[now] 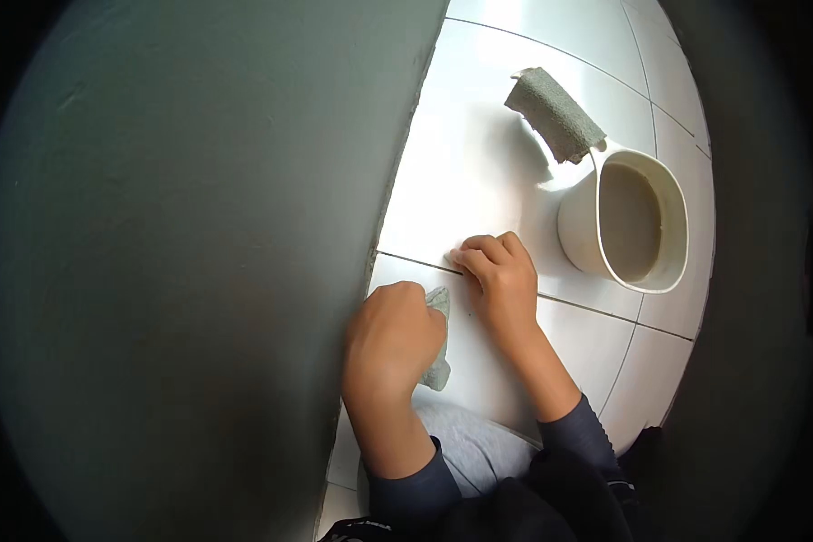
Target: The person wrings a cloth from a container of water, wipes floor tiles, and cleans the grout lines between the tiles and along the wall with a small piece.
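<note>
Beside the base of the dark wall, my left hand (391, 336) is closed around a folded grey-green piece of cloth-like material (437, 376). Its ends show past the fingers, and the rest is hidden under the hand. My right hand (504, 278) rests low over the white tiles, fingers curled and tips together near a grout line. Whether a small thing is pinched there I cannot make out. Right of that hand stands a white dipper (580, 230) with murky grey-brown water (629, 221) in it. A second rough grey-green piece (558, 113) with ragged edges drapes over its handle.
A dark grey-green wall (199, 253) fills the left side, meeting the glossy white tiled floor (443, 172) along a slanting edge. Part of a leg in light grey cloth (470, 443) shows at the bottom, between the dark sleeves.
</note>
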Tool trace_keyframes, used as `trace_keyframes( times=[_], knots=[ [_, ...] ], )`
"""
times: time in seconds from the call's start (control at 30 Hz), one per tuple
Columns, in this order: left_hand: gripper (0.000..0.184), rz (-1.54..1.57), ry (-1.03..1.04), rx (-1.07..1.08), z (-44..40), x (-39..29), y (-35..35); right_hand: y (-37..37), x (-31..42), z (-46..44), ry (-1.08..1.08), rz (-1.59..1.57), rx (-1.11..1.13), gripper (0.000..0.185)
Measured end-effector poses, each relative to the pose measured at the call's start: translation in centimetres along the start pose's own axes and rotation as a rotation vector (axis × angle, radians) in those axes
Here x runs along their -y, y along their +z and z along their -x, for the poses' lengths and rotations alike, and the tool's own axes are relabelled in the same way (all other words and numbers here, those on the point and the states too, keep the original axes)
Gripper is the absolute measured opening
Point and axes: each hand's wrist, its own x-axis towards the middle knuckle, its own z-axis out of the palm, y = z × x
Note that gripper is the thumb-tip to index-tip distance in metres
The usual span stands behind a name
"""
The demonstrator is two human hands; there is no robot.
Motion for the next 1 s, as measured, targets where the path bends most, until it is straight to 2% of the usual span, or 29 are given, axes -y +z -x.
trace_keyframes(
  times=[0.07,0.13,0.3,0.37,0.47,0.63,0.73,1.0],
  knots=[
    [0.022,0.057,0.073,-0.12,-0.2,0.5,0.7,-0.5,0.2,0.9,0.012,0.028,0.0,0.009],
    [0.022,0.066,0.074,-0.101,-0.1,0.3,0.6,-0.6,0.1,0.4,0.018,0.061,-0.014,0.008],
    [0.022,0.061,0.067,-0.096,0.0,0.2,0.5,2.9,-2.1,-8.0,0.007,0.124,-0.159,0.005],
    [0.022,0.049,0.073,-0.112,-0.1,0.4,0.6,3.3,-2.7,-10.4,0.014,0.159,-0.131,0.004],
    [0.022,0.067,0.076,-0.104,-0.2,0.3,0.5,2.8,-2.8,-9.2,-0.012,0.138,-0.12,0.003],
    [0.022,0.061,0.019,-0.06,0.1,-0.3,0.1,-1.4,-0.7,0.4,0.065,0.07,-0.073,0.009],
    [0.022,0.065,0.023,-0.058,0.1,-0.3,0.2,-2.3,-0.4,2.1,0.111,0.093,-0.07,0.01],
    [0.023,0.035,0.069,-0.073,-0.1,0.0,0.5,1.1,-3.5,-8.2,0.097,0.147,-0.182,0.005]
  ],
)
